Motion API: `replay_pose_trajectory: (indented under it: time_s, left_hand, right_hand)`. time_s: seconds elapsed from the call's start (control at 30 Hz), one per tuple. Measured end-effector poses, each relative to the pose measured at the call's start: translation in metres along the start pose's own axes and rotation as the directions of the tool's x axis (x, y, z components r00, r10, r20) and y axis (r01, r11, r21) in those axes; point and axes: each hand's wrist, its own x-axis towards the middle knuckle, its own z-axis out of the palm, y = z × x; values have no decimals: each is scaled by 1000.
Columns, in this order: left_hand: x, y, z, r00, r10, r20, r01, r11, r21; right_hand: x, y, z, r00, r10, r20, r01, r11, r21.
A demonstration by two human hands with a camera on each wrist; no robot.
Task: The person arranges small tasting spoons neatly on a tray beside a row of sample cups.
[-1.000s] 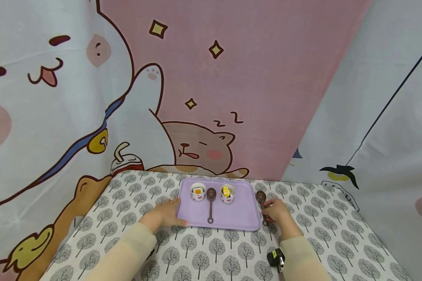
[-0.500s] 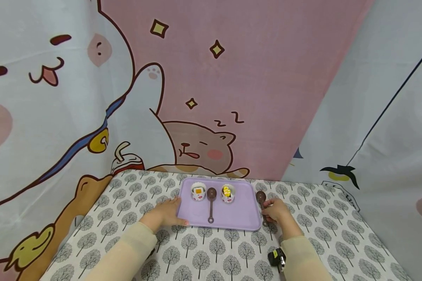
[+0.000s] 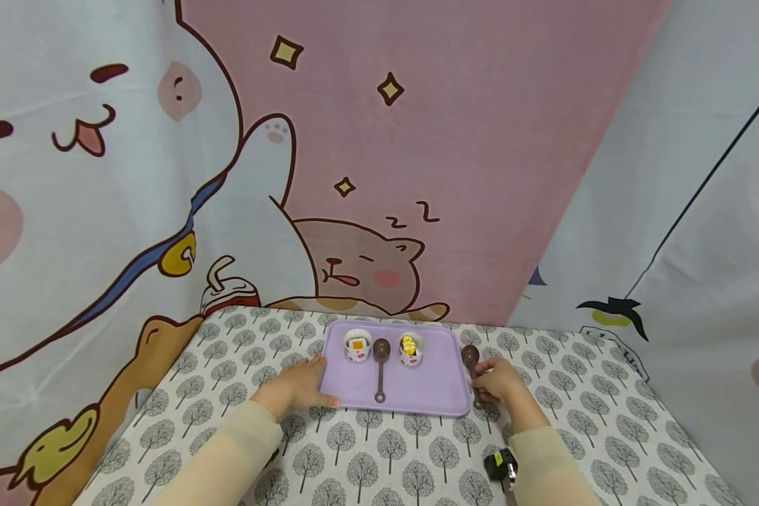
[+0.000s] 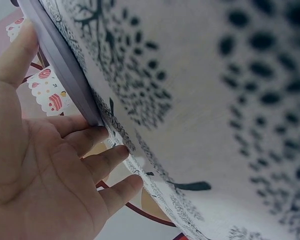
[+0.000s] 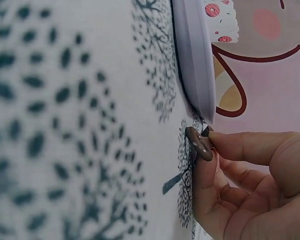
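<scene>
A lilac tray (image 3: 430, 393) lies on the table, and my left hand (image 3: 297, 383) rests at its left side with extended fingers touching the rim, the thumb near its front corner. In the left wrist view the palm (image 4: 45, 175) faces the camera and holds nothing. Just off the tray's right side, a brown spoon (image 3: 471, 355) lies bowl-away, almost parallel to that edge. My right hand (image 3: 498, 379) pinches its handle between thumb and fingers; the handle's end (image 5: 197, 142) pokes out in the right wrist view. Another brown spoon (image 3: 380, 372) lies on the tray.
Two small patterned paper cups stand on the tray either side of its spoon: the left cup (image 3: 357, 355) with a white and orange piece, the right cup (image 3: 411, 358) with yellow and dark pieces. A tree-print cloth (image 3: 360, 464) covers the table. A printed curtain (image 3: 468, 140) hangs behind.
</scene>
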Motion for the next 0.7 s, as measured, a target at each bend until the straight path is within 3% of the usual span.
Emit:
replay_pose_trajectory:
  time_s: [0.7]
  left_hand:
    - [0,-1,0,1000,5,1,-5,1000,1]
  right_hand:
    - [-7,-4,-6,1000,-17,3,17,1000,17]
